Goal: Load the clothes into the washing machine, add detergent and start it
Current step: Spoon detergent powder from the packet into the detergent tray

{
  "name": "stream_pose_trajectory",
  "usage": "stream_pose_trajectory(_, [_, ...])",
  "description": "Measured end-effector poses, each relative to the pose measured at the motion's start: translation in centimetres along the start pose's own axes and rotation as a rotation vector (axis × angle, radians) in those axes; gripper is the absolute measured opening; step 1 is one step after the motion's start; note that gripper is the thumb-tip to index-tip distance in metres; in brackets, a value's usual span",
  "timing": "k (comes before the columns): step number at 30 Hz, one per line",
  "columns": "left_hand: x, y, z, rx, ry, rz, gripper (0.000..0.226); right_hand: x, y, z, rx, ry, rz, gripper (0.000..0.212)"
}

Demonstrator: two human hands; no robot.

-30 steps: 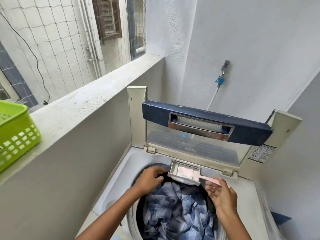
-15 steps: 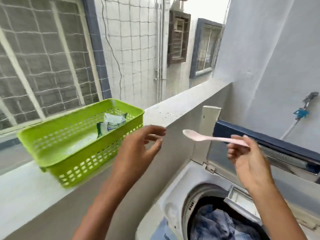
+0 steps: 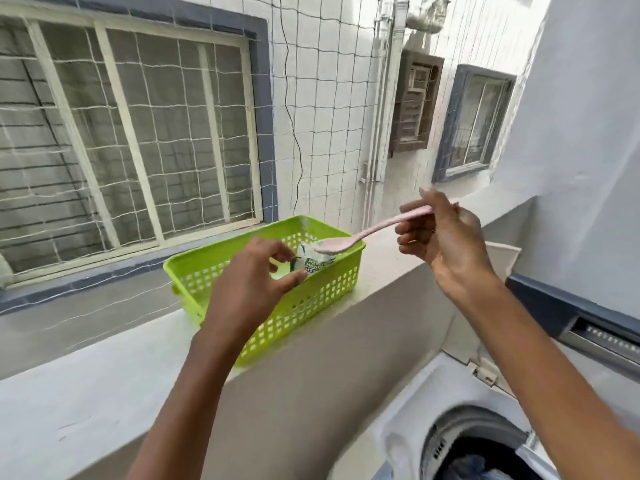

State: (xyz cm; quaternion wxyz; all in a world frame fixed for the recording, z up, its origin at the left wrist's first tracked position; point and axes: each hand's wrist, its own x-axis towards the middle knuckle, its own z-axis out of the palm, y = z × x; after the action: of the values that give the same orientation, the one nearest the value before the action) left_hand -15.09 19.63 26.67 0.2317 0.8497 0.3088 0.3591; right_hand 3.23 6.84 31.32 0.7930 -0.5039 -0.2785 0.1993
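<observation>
A lime-green perforated basket (image 3: 322, 296) stands on the concrete ledge (image 3: 104, 386). Inside it lies a white and green detergent packet (image 3: 313, 263). My left hand (image 3: 249, 285) hovers over the basket's near wall, fingers spread and curled toward the packet, holding nothing. My right hand (image 3: 446, 244) is shut on the handle of a pale pink spoon (image 3: 349, 239), whose bowl hangs just above the packet. At the bottom right is the white top-loading washing machine (image 3: 408, 431), its drum holding dark blue clothes (image 3: 467, 469).
The machine's raised lid with a dark blue handle bar (image 3: 568, 310) stands at the right. Beyond the ledge a netted opening (image 3: 329, 109) looks onto a neighbouring building's windows. A white wall (image 3: 588, 133) closes the right side.
My view swung left from the drum to the ledge. The right hand carried the spoon from the detergent drawer up over the basket. The left hand left the drum and reached toward the packet.
</observation>
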Motion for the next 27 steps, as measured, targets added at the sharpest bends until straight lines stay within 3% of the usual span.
stream_pose_trajectory(6, [0.7,-0.1,0.6,0.023,-0.005,-0.048,0.01,0.2,0.5,1.5,-0.181,-0.076,-0.134,0.03])
stream_pose_trajectory(11, [0.8,0.0,0.8,-0.039,-0.029,-0.052,0.011,0.3,0.0,3.7,-0.534,-0.409,-0.359,0.029])
stream_pose_trajectory(15, [0.6,-0.1,0.8,-0.066,-0.027,-0.058,0.014,0.8,1.4,5.6,-0.828,-0.543,-0.357,0.031])
stream_pose_trajectory(27, [0.4,0.2,0.6,-0.063,-0.028,-0.067,0.018,1.7,3.9,4.6,-0.342,-0.216,0.089,0.032])
